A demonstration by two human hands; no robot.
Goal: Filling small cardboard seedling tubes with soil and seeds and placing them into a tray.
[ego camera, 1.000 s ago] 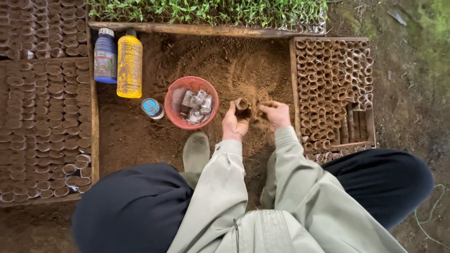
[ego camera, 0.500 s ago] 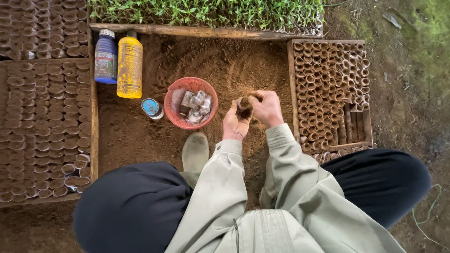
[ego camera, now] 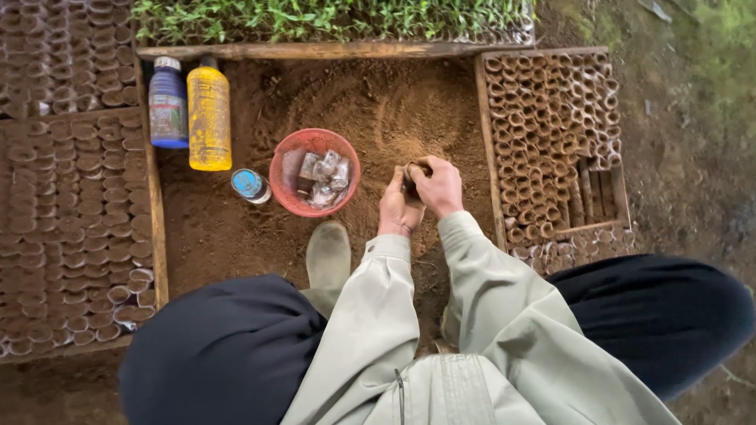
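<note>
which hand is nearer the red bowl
Left. The left hand sits just right of the red bowl, cupping a small soil pot. The right hand is further right, on the pot's far side.

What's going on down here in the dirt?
A seated person cups a small soil pot between the left hand and right hand, over a bed of loose soil. A red bowl of small packets, two bottles and trays of pots lie around.
</note>
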